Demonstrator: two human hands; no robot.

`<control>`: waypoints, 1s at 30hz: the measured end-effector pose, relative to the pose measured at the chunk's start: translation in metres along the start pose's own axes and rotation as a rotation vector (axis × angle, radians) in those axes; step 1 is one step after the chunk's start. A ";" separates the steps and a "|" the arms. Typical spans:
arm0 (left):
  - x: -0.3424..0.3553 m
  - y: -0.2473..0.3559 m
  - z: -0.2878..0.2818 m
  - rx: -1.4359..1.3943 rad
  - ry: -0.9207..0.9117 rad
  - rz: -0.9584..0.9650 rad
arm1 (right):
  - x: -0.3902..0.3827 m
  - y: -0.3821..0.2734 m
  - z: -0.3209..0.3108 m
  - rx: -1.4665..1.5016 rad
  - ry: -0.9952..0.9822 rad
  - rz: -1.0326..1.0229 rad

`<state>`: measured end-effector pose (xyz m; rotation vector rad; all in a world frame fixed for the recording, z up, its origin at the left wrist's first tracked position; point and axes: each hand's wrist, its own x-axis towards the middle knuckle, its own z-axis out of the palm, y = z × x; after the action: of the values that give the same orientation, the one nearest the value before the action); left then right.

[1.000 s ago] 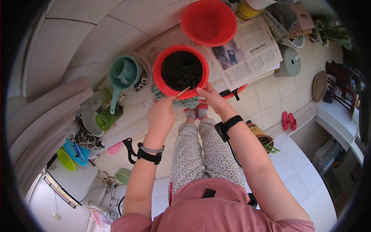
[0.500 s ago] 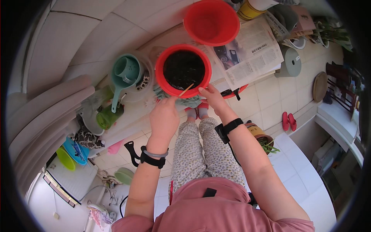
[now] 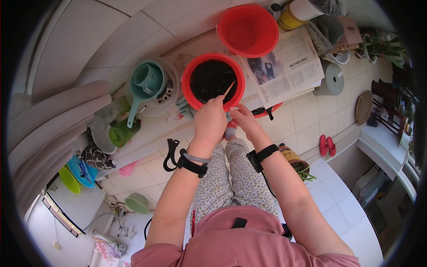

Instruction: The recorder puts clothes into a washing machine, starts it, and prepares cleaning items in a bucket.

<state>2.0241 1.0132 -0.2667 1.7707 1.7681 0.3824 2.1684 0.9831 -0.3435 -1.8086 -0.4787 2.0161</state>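
Note:
A red bucket holding a dark, almost black liquid stands on the ledge in front of me. My left hand is at its near rim, fingers pinched round a thin wooden stick that slants over the liquid toward the right side. Whether the stick's tip is in the liquid is hard to see. At the near right edge, my right hand grips the bucket's rim between thumb and fingers. A grey-green cloth lies beside the bucket, partly hidden behind my left hand.
Behind stands another red bucket, on the far edge of a newspaper. To the left, a teal dipper rests on a clear tub beside a green container. A grey-green cylinder and a potted plant are at right.
My left hand has moved right and slightly forward along the near rim, and the stick now points more steeply toward the bucket's right side. My right hand keeps to the rim.

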 end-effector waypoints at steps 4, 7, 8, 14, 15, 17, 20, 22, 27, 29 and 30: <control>-0.020 -0.013 -0.010 0.098 -0.214 -0.104 | 0.001 -0.003 0.001 0.047 0.015 -0.009; -0.033 -0.041 -0.023 0.175 -0.150 -0.077 | 0.005 -0.011 0.012 0.109 0.006 -0.017; -0.033 -0.044 -0.030 0.171 -0.145 -0.077 | 0.012 -0.009 0.013 0.184 0.001 -0.020; -0.039 -0.039 -0.067 0.049 -0.055 -0.175 | 0.026 -0.014 0.024 0.456 -0.105 -0.036; -0.043 -0.039 -0.070 0.010 -0.049 -0.205 | 0.025 -0.017 0.028 0.500 -0.117 -0.032; -0.048 -0.041 -0.073 -0.035 -0.032 -0.235 | 0.023 -0.021 0.030 0.495 -0.100 -0.030; -0.051 -0.048 -0.073 -0.084 0.047 -0.294 | 0.033 -0.022 0.030 0.567 -0.143 -0.014; -0.050 -0.050 -0.073 -0.121 0.083 -0.306 | 0.041 -0.026 0.027 0.534 -0.154 -0.021; -0.042 -0.062 -0.072 -0.122 0.135 -0.290 | 0.061 -0.053 0.040 0.554 -0.184 -0.029; -0.035 -0.065 -0.073 -0.111 0.172 -0.267 | 0.067 -0.067 0.047 0.508 -0.198 -0.069; -0.030 -0.065 -0.076 -0.105 0.175 -0.259 | 0.071 -0.072 0.049 0.506 -0.201 -0.069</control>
<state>1.9249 0.9957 -0.2399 1.4498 2.0309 0.5238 2.1170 1.0812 -0.3637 -1.2791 -0.0675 2.0464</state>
